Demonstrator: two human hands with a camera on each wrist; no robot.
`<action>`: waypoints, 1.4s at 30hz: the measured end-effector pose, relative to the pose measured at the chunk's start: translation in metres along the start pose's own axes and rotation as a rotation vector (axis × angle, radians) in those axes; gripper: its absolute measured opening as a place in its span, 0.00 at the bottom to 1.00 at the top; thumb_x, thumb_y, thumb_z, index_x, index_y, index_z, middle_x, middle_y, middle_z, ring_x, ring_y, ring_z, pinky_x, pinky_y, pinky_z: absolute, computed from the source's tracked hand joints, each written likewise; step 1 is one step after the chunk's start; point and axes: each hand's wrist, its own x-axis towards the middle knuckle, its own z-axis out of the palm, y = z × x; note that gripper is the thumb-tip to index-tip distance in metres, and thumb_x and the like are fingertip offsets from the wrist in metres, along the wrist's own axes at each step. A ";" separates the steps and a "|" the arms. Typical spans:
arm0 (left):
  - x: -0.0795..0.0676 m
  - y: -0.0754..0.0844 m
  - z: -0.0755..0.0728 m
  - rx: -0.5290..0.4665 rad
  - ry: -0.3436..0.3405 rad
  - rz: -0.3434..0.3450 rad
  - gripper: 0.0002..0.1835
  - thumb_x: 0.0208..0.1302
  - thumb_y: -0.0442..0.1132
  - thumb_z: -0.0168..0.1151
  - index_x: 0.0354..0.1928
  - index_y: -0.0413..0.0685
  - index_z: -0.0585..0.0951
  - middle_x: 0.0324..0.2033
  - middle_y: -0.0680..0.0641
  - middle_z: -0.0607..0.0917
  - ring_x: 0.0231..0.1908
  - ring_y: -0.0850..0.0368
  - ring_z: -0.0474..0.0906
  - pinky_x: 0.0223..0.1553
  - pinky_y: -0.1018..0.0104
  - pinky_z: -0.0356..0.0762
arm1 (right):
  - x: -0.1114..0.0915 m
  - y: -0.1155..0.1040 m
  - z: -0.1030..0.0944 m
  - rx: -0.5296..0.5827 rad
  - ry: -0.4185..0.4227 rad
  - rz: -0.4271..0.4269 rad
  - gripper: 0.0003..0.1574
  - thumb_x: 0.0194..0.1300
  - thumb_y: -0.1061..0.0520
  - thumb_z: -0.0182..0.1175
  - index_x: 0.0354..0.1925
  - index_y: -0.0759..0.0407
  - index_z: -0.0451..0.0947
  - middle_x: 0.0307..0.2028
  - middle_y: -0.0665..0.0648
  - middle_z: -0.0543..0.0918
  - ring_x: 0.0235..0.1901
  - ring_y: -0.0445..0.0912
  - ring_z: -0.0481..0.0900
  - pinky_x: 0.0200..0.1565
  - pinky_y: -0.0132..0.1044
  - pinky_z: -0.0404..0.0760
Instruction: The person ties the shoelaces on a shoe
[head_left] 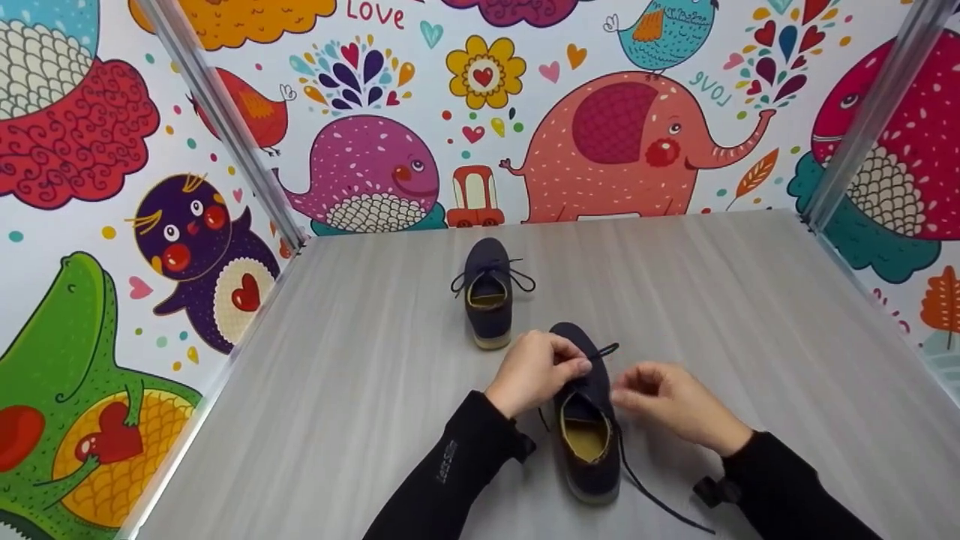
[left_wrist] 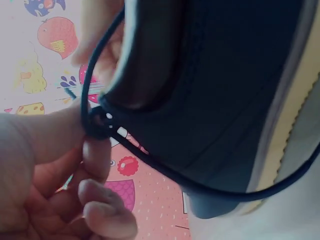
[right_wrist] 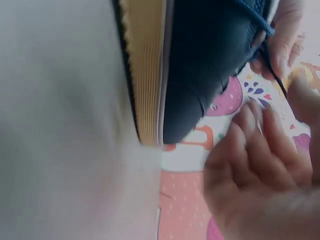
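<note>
A dark navy lace-up shoe (head_left: 587, 480) with a yellow lining stands on the floor, toe pointing away. My left hand (head_left: 536, 371) is over its front and pinches the dark shoelace (left_wrist: 90, 75) between thumb and finger. One stiff end of lace sticks out past these fingers to the right. Just right of the shoe is my right hand (head_left: 675, 401), its fingers loosely bent. In the right wrist view, the thumb and fingertips of the right hand (right_wrist: 265, 165) are apart, and a lace strand runs toward the thumb. A long loose lace (head_left: 652, 495) trails along the shoe's right side.
Farther ahead and to the left stands a matching shoe (head_left: 491, 319), its lace tied in a bow. Both shoes are on a pale wood-look surface (head_left: 360, 360). Panels (head_left: 480, 127) printed with cartoon animals enclose the back and sides, with metal posts (head_left: 232, 127) at the corners.
</note>
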 end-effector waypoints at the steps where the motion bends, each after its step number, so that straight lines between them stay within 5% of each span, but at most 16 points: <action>1: 0.000 0.000 0.000 -0.005 0.008 0.008 0.06 0.69 0.45 0.75 0.36 0.53 0.94 0.32 0.57 0.93 0.30 0.72 0.78 0.37 0.76 0.76 | -0.004 0.001 -0.001 -0.014 -0.055 -0.018 0.11 0.73 0.55 0.70 0.44 0.63 0.85 0.37 0.54 0.88 0.35 0.34 0.83 0.39 0.29 0.82; 4: -0.002 0.000 -0.002 -0.024 0.024 0.022 0.06 0.69 0.45 0.75 0.37 0.53 0.94 0.34 0.57 0.93 0.31 0.72 0.79 0.38 0.75 0.77 | -0.013 0.005 -0.002 -0.030 -0.175 -0.077 0.08 0.72 0.55 0.70 0.40 0.60 0.85 0.32 0.51 0.87 0.32 0.32 0.81 0.35 0.29 0.81; 8: -0.005 0.000 -0.003 -0.058 0.026 0.024 0.06 0.69 0.45 0.75 0.37 0.53 0.94 0.33 0.58 0.93 0.30 0.74 0.78 0.36 0.76 0.77 | -0.018 0.008 0.001 -0.052 -0.205 -0.146 0.06 0.73 0.55 0.70 0.38 0.57 0.87 0.30 0.50 0.87 0.30 0.31 0.80 0.32 0.29 0.79; 12: -0.007 0.002 -0.003 -0.105 0.026 0.014 0.05 0.69 0.44 0.75 0.36 0.53 0.94 0.32 0.58 0.93 0.30 0.74 0.77 0.36 0.76 0.77 | -0.019 0.005 0.001 -0.053 -0.172 -0.181 0.05 0.73 0.56 0.69 0.36 0.54 0.87 0.28 0.53 0.87 0.29 0.30 0.79 0.30 0.29 0.80; 19: -0.008 0.001 -0.005 -0.132 0.044 0.017 0.05 0.69 0.43 0.75 0.37 0.51 0.94 0.33 0.56 0.93 0.31 0.73 0.78 0.37 0.76 0.77 | -0.013 -0.010 0.002 -0.080 -0.070 -0.140 0.07 0.73 0.54 0.71 0.34 0.50 0.86 0.27 0.42 0.83 0.27 0.30 0.75 0.28 0.28 0.76; 27: -0.010 -0.001 -0.003 -0.156 0.079 0.029 0.04 0.69 0.41 0.75 0.39 0.49 0.93 0.36 0.54 0.91 0.34 0.72 0.78 0.39 0.75 0.78 | 0.001 -0.025 0.008 -0.132 -0.017 -0.201 0.08 0.72 0.55 0.72 0.32 0.50 0.86 0.26 0.45 0.83 0.24 0.31 0.73 0.28 0.27 0.75; 37: -0.014 -0.010 0.010 -0.520 0.122 -0.116 0.04 0.70 0.35 0.72 0.40 0.41 0.90 0.33 0.50 0.90 0.30 0.67 0.83 0.37 0.73 0.85 | 0.001 -0.016 0.005 -0.155 0.063 -0.125 0.07 0.74 0.54 0.69 0.36 0.52 0.84 0.28 0.45 0.82 0.25 0.32 0.73 0.29 0.29 0.74; 42: -0.018 -0.015 0.015 -0.588 0.164 -0.131 0.03 0.71 0.33 0.71 0.40 0.39 0.88 0.33 0.49 0.89 0.32 0.67 0.84 0.40 0.72 0.86 | -0.002 -0.010 -0.003 -0.121 0.001 -0.113 0.08 0.76 0.55 0.68 0.45 0.59 0.84 0.33 0.49 0.86 0.30 0.33 0.79 0.33 0.29 0.80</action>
